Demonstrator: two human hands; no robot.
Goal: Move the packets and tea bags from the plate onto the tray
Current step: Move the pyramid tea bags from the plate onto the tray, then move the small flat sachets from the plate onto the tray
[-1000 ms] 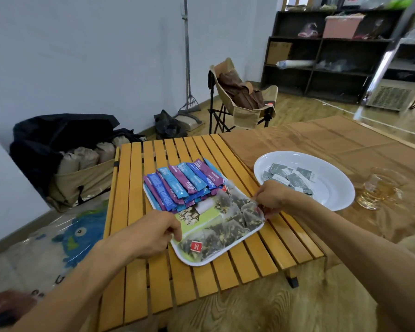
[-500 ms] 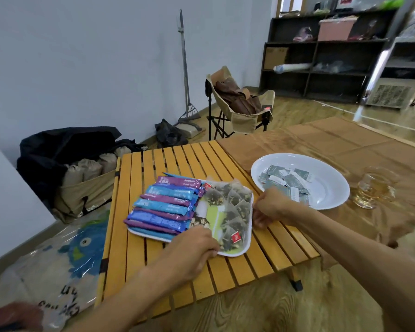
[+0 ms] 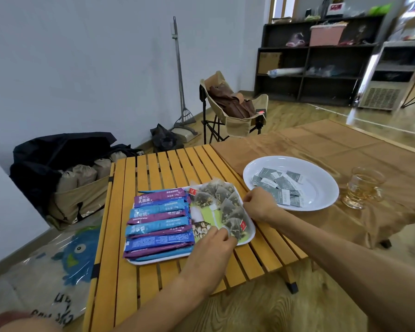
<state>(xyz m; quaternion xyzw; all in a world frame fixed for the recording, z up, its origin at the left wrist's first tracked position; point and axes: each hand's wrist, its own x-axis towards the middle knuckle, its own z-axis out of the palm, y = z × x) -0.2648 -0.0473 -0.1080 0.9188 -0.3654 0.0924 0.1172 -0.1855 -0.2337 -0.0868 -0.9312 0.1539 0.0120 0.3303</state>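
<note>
Tray turned square on the bench over the last second; both hands on it.
Left hand (image 3: 216,238) pinches tray (image 3: 249,236) near edge, right hand (image 3: 256,204) grips its far-right rim. Stick packets (image 3: 158,221) and mesh tea bags (image 3: 223,204) lie on it; grey sachets (image 3: 280,185) remain on the plate (image 3: 321,195), so task looks unfinished.

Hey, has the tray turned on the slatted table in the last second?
Yes. The tray has swung round on the slatted table: its stick packets, earlier slanting along the slats, now lie across them, with the tea bags toward the plate.
</note>
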